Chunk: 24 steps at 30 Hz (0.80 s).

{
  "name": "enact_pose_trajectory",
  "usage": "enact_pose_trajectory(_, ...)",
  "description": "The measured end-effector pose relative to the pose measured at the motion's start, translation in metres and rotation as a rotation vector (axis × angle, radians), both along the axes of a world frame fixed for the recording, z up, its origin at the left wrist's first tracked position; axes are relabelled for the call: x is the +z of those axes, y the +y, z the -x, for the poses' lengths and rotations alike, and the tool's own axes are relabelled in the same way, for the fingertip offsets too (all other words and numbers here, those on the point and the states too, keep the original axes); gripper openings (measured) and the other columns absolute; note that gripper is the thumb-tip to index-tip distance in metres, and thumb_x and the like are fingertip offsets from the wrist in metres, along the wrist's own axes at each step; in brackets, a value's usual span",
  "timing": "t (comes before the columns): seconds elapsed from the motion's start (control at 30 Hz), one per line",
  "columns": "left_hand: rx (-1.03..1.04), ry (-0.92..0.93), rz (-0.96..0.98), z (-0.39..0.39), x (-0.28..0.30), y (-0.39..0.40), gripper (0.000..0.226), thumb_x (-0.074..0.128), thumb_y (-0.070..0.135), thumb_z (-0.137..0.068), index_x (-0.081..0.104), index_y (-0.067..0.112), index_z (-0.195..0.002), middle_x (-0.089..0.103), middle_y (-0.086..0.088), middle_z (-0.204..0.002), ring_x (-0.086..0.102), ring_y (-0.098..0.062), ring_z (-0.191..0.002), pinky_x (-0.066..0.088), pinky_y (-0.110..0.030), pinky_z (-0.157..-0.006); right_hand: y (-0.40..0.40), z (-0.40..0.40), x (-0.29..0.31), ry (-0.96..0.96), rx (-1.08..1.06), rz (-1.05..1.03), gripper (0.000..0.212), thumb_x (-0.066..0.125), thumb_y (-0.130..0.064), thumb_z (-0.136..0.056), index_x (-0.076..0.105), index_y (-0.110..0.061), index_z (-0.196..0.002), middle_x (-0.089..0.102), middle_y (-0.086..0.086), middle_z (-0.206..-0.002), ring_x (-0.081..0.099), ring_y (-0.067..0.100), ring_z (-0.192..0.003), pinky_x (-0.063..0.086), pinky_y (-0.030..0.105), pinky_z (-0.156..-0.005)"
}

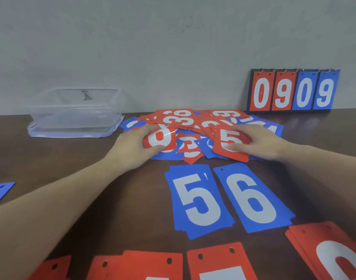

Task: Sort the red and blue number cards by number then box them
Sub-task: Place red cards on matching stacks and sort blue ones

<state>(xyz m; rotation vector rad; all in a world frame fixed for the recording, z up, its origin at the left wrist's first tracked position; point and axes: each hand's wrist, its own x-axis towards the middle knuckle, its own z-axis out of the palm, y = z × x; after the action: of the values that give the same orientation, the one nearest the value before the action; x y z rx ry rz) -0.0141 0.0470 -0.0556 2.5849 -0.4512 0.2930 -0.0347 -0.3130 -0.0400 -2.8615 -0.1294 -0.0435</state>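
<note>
A mixed heap of red and blue number cards (185, 120) lies at the back of the brown table. My left hand (132, 144) grips a bent red card (161, 138) at the heap's left side. My right hand (259, 142) presses straight fingers on a red 5 card (229, 142) at the heap's right. Nearer me lie a small stack of blue 5 cards (197, 201) and a blue 6 card (251, 197). Red stacks (152, 263) line the near edge, and a red stack (332, 249) sits at the right.
A clear plastic box (76, 110) stands on its lid at the back left. A flip scoreboard (293, 90) reading 0909 leans on the wall at the back right. A blue card (0, 190) pokes in at the left edge.
</note>
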Motion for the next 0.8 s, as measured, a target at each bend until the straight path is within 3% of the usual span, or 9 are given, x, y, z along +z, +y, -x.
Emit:
enact_pose_trajectory(0.07, -0.04, 0.026, 0.076, 0.001, 0.0, 0.001, 0.061, 0.069, 0.047, -0.09, 0.043, 0.04, -0.144, 0.051, 0.015, -0.143, 0.053, -0.013, -0.123, 0.046, -0.026, -0.096, -0.002, 0.002, -0.008, 0.028, 0.005, 0.018, 0.118, 0.026, -0.107, -0.056, 0.035, -0.04, -0.153, 0.04, -0.01, -0.158, 0.039, 0.02, -0.143, 0.031, 0.05, -0.119)
enact_pose_trajectory(0.2, -0.073, 0.042, 0.187, 0.004, 0.0, 0.001, 0.06, 0.073, 0.04, -0.088, 0.045, 0.042, -0.142, 0.048, 0.022, -0.129, 0.052, -0.006, -0.111, 0.048, -0.022, -0.091, -0.001, 0.005, -0.009, -0.007, -0.021, -0.034, 0.102, 0.041, -0.091, -0.071, 0.027, -0.038, -0.157, 0.044, -0.01, -0.156, 0.036, 0.02, -0.146, 0.02, 0.055, -0.123)
enact_pose_trajectory(0.33, -0.079, 0.019, 0.177, 0.01, 0.002, -0.002, 0.057, 0.073, 0.037, -0.089, 0.047, 0.04, -0.14, 0.047, 0.023, -0.123, 0.05, -0.003, -0.108, 0.043, -0.018, -0.09, 0.002, 0.014, -0.007, -0.071, -0.022, -0.144, 0.095, 0.057, -0.079, -0.073, 0.029, -0.039, -0.154, 0.055, -0.012, -0.146, 0.046, 0.021, -0.139, 0.037, 0.054, -0.115)
enact_pose_trajectory(0.5, -0.073, 0.019, 0.241, 0.014, 0.007, -0.006, 0.057, 0.073, 0.026, -0.09, 0.049, 0.034, -0.141, 0.05, 0.019, -0.124, 0.052, -0.005, -0.109, 0.041, -0.011, -0.085, 0.007, 0.03, -0.005, -0.211, 0.027, -0.265, 0.077, 0.069, -0.059, -0.081, 0.033, -0.048, -0.148, 0.05, -0.012, -0.148, 0.055, 0.015, -0.127, 0.055, 0.038, -0.097)
enact_pose_trajectory(0.67, -0.038, 0.033, 0.327, 0.024, 0.018, -0.022, 0.07, 0.073, 0.002, -0.086, 0.045, 0.029, -0.145, 0.049, 0.01, -0.133, 0.053, -0.012, -0.114, 0.045, -0.008, -0.077, 0.017, 0.039, 0.001, -0.248, 0.014, -0.519, 0.076, 0.074, -0.023, -0.091, 0.03, -0.045, -0.149, 0.046, -0.012, -0.151, 0.051, 0.016, -0.132, 0.059, 0.039, -0.093)
enact_pose_trajectory(0.73, -0.063, 0.046, 0.325, 0.032, 0.025, -0.029, 0.081, 0.071, -0.004, -0.084, 0.036, 0.026, -0.15, 0.041, 0.003, -0.146, 0.047, -0.016, -0.126, 0.048, -0.018, -0.093, 0.022, 0.046, 0.008, -0.273, 0.024, -0.528, 0.084, 0.071, -0.01, -0.093, 0.024, -0.044, -0.153, 0.038, -0.01, -0.157, 0.045, 0.013, -0.137, 0.057, 0.029, -0.09)
enact_pose_trajectory(0.8, -0.104, 0.026, 0.353, 0.044, 0.034, -0.035, 0.09, 0.07, -0.009, -0.083, 0.028, 0.027, -0.153, 0.035, 0.0, -0.152, 0.042, -0.017, -0.133, 0.048, -0.032, -0.102, 0.028, 0.059, 0.017, -0.273, -0.005, -0.525, 0.093, 0.069, -0.005, -0.093, 0.015, -0.046, -0.156, 0.03, -0.009, -0.161, 0.045, 0.015, -0.137, 0.057, 0.031, -0.09)
